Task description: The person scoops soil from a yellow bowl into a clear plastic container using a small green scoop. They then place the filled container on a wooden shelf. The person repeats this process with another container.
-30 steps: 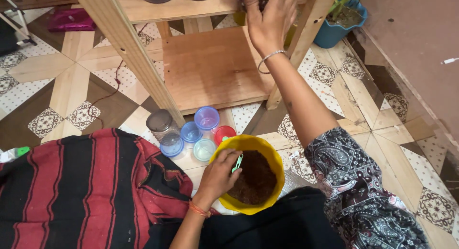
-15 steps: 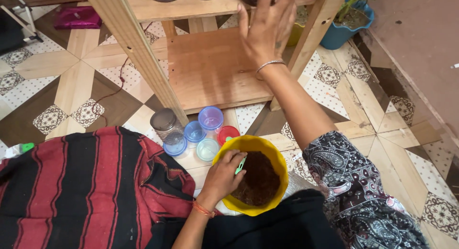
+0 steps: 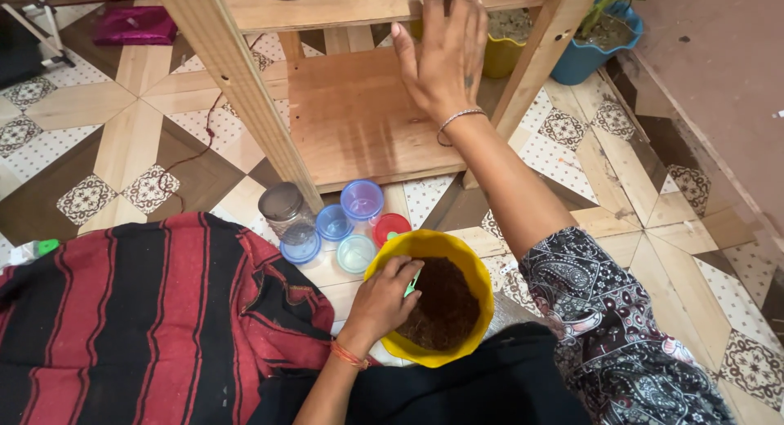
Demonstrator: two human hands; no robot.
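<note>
A yellow pot filled with dark soil sits on the floor in front of me. My left hand rests over its near-left rim, fingers closed on a small green tool that pokes into the soil. My right hand is raised in front of the wooden shelf unit, fingers spread and holding nothing. A thin bracelet circles that wrist.
A glass jar, blue lids, a red lid and a pale cup cluster left of the pot. A red and black striped cloth lies at left. A blue planter stands by the wall at right.
My right hand has drawn back and down from the upper shelf, fingers spread. My left hand has stayed at the pot.
</note>
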